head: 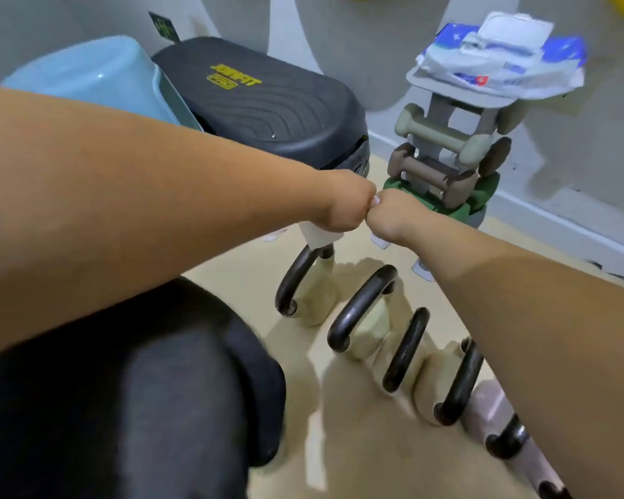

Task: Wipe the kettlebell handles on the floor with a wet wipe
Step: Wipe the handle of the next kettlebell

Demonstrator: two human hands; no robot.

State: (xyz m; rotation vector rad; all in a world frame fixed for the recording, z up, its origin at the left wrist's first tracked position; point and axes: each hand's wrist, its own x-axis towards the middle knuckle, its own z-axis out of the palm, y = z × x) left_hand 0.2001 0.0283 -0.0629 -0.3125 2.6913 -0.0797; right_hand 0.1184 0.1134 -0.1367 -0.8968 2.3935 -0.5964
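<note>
Both hands, left (pixel 343 207) and right (pixel 393 219), grip a mostly hidden wet wipe (pixel 319 236), knuckles touching.

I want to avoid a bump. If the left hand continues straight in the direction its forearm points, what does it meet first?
Most likely the right hand: the left hand points at it and their knuckles already seem to touch. Beyond stands the dumbbell rack, though depth is unclear.

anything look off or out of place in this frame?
One thing: the wet wipe pack lies crumpled on top of the dumbbell rack, overhanging its edge. Otherwise nothing stands out: the kettlebells stand upright in a row on the floor, and both hands, left hand and right hand, hold white wipe material above them.
</note>
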